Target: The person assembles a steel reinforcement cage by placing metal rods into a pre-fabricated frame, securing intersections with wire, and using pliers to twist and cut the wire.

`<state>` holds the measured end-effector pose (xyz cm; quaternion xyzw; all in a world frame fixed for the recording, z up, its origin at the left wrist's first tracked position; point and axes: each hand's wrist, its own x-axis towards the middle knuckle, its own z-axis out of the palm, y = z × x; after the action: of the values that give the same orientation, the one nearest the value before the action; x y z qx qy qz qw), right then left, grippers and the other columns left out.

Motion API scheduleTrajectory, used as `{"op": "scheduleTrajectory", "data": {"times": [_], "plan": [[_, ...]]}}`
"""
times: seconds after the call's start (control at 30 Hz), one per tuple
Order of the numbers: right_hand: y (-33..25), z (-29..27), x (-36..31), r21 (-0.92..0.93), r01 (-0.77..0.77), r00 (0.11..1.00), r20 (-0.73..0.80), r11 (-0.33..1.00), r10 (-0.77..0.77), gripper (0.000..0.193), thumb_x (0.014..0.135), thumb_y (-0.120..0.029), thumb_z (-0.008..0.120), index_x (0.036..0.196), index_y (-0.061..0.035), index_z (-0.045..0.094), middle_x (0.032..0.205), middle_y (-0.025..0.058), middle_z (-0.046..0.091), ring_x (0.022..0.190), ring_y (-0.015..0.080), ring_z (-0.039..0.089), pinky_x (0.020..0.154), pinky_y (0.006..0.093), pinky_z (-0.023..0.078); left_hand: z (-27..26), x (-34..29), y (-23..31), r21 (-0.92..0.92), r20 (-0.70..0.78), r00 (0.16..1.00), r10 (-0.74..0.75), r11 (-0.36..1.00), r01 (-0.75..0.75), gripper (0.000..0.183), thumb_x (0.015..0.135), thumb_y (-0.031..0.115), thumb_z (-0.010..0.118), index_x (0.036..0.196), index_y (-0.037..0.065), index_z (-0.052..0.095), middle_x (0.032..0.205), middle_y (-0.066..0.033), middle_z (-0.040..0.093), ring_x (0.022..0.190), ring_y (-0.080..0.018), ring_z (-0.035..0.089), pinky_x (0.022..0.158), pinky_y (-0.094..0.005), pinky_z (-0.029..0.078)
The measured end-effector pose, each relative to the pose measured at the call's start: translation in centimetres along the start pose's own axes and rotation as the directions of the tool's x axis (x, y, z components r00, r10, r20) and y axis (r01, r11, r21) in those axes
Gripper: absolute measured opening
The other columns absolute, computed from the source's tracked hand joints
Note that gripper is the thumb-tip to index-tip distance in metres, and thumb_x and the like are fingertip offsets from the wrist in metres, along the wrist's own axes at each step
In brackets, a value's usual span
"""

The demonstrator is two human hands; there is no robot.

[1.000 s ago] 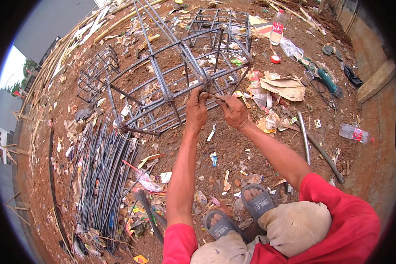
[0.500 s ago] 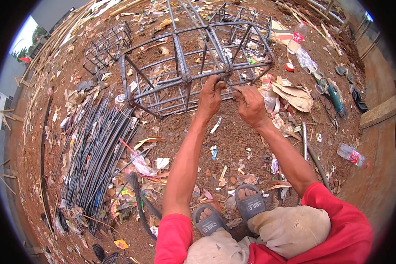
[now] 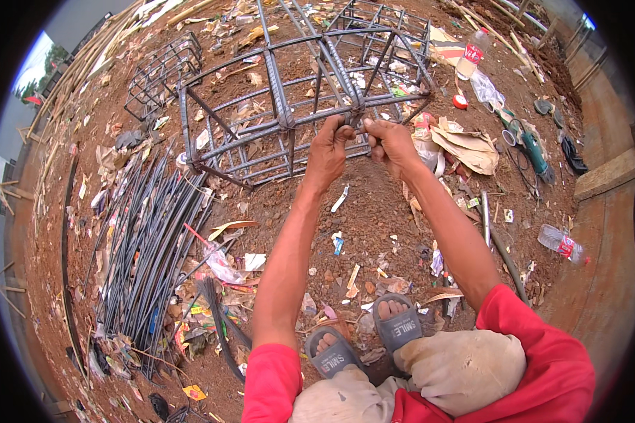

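Bare hands at a bar crossing: R hand (image 3: 395, 146) now higher & closer to L hand (image 3: 326, 156) than a moment ago.
Nearest, sandals (image 3: 397, 326) on littered soil; to L, bundle of loose bars (image 3: 152, 247). Ahead, L hand's thumb & fingers bent in at the crossing; clamped on bar or not, can't tell. R hand closed, fingers curled, thumb to forefinger, just beside L; any wire in the pinch too small to see. Shift suggests both hands now serve the same joint, prob. mid-step. Rebar cage (image 3: 276, 88) lies just beyond, its near edge at the fingertips. Farther: smaller cage (image 3: 164, 74) upper L; bottle (image 3: 473, 55) upper R.
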<state>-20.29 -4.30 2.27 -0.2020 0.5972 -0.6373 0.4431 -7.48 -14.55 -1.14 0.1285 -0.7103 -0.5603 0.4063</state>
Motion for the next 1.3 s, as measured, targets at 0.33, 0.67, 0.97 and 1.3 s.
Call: {"op": "scheduleTrajectory", "data": {"times": [0.33, 0.67, 0.97, 1.3], "plan": [[2.6, -0.1, -1.6, 0.452, -0.352, 0.932, 0.249, 0.82, 0.263, 0.019, 0.098, -0.025, 0.061, 0.089, -0.0086, 0.058, 0.056, -0.0076, 0.049, 0.041, 0.0042, 0.036, 0.043, 0.0226, 0.03, 0.2, 0.2, 0.3, 0.04, 0.02, 1.0, -0.007, 0.999, 0.006, 0.017, 0.105, 0.021, 0.05, 0.103, 0.005, 0.055, 0.085, -0.0016, 0.062, 0.084, -0.0089, 0.056, 0.078, -0.0272, 0.046], [0.8, 2.0, -4.3, -0.864, 0.498, 0.434, 0.178, 0.07, -0.883, 0.046, 0.083, -0.024, 0.073, 0.123, -0.0081, 0.06, 0.099, 0.0103, 0.066, 0.095, 0.03, 0.061, 0.091, 0.0432, 0.042, -0.9, 0.0, 0.3, 0.024, 0.016, 1.0, 0.016, 1.0, -0.017, 0.015, 0.104, 0.017, 0.052, 0.107, 0.003, 0.055, 0.086, -0.0027, 0.061, 0.084, -0.0098, 0.056, 0.076, -0.0263, 0.047], [2.6, 2.5, -1.7, -0.836, 0.549, 0.33, 0.21, 0.007, -0.92, 0.017, 0.077, -0.014, 0.074, 0.091, -0.0052, 0.07, 0.084, 0.008, 0.067, 0.082, 0.0256, 0.061, 0.078, 0.0387, 0.043, -0.6, 0.3, 0.1, 0.184, -0.001, 0.994, 0.111, 0.977, -0.109, 0.012, 0.105, 0.013, 0.05, 0.096, 0.005, 0.05, 0.085, 0.002, 0.044, 0.078, -0.0098, 0.039, 0.069, -0.0231, 0.037], [-0.8, -1.2, -2.3, -0.349, 0.235, 0.97, 0.139, 0.907, -0.198, 0.032, 0.082, -0.023, 0.079, 0.105, -0.0009, 0.074, 0.095, 0.0112, 0.073, 0.091, 0.0168, 0.066, 0.083, 0.0324, 0.05, 0.6, 0.2, 0.7, 0.196, 0.025, 0.996, 0.084, 0.977, -0.087, 0.019, 0.106, 0.02, 0.048, 0.095, 0.005, 0.053, 0.088, -0.0009, 0.054, 0.085, -0.0107, 0.048, 0.079, -0.0253, 0.041]]}}
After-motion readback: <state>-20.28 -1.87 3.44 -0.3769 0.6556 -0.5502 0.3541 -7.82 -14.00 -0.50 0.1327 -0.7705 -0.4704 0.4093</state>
